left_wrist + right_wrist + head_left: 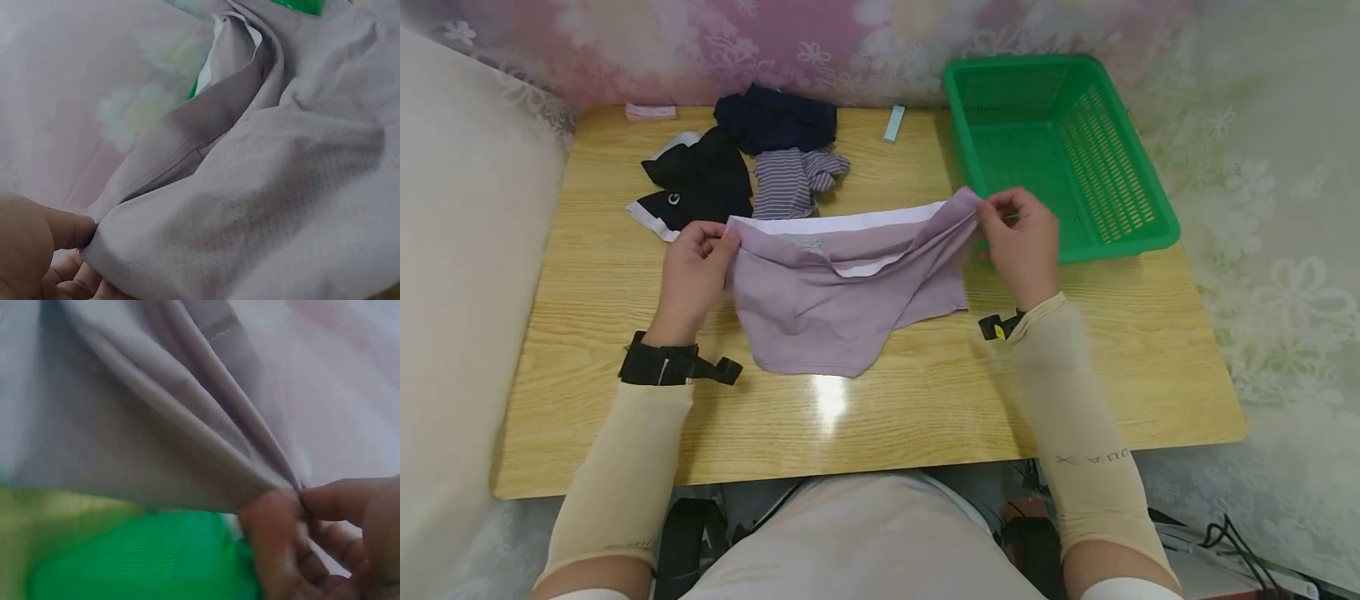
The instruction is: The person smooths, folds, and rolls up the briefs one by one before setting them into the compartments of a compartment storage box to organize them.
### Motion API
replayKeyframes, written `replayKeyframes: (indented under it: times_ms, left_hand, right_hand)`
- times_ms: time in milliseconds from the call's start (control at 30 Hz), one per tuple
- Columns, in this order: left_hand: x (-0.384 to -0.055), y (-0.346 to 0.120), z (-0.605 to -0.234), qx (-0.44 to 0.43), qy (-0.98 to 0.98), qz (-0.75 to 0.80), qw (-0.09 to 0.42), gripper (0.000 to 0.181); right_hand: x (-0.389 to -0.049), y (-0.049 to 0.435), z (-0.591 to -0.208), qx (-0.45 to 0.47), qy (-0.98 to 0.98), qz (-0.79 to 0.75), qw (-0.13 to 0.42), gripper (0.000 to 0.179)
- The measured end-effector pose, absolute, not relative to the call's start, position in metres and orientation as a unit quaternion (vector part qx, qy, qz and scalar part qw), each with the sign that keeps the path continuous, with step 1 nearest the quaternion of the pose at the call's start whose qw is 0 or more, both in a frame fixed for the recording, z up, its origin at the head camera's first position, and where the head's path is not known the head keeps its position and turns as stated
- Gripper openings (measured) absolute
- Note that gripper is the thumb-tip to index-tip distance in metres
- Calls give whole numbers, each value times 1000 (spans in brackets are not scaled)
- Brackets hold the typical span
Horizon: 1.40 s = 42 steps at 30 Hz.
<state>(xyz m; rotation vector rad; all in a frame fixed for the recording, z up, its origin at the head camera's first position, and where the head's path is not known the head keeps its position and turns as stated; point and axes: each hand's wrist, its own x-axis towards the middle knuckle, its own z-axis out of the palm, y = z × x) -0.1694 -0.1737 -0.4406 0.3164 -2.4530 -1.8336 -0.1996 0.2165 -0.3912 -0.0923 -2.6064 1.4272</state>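
A pair of mauve underpants [820, 308] with a white inner waistband is stretched sideways above the table in the head view. My left hand [696, 271] pinches one end of the waistband between thumb and fingers. At the opposite end, my right hand [1021, 242] pinches the other corner. The left wrist view shows the thumb of the left hand [44, 250] pressed on the edge of the fabric. Folds gather toward the fingertips of my right hand [331, 531] in the right wrist view. The cloth hangs down between both hands, its waist opening partly gaping.
A green plastic basket [962, 125] stands at the back right. Behind the underpants lie a black garment with white trim [711, 175], a navy folded cloth [782, 119] and a striped cloth [782, 183]. A pink strip [651, 112] and a pale blue strip [894, 123] lie near the wall.
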Motion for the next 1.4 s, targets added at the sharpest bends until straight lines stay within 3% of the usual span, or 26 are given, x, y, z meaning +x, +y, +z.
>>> replayKeyframes:
  times_ms: [133, 300, 400, 733, 967, 1100, 1233, 1400]
  left_hand:
    - [-175, -173, -448, 101, -814, -572, 16, 33]
    - [-181, -175, -457, 90, -831, -546, -65, 39]
    - [-184, -176, -463, 78, -836, -537, -84, 37]
    - [-210, -176, -485, 31, -857, -512, 51, 31]
    - [-222, -181, -482, 75, -877, -473, 25, 40]
    - [-223, -183, -479, 71, -883, -464, 17, 43]
    - [-213, -183, -476, 48, -896, -442, 19, 48]
    - [-198, -182, -468, 17, -919, -391, 41, 38]
  right_hand:
    - [-197, 199, -394, -5, -920, 376, 108, 21]
    - [-198, 184, -413, 9, -929, 364, 65, 19]
    - [-204, 182, -429, 4, -931, 361, 51, 20]
    - [-239, 197, -463, -49, -912, 399, 79, 28]
    - [-263, 203, -476, -69, -877, 472, 47, 26]
    - [-271, 210, -483, -39, -854, 519, 14, 33]
    - [-265, 219, -483, -9, -865, 501, -32, 43]
    - [-248, 228, -473, 9, -903, 422, -74, 31]
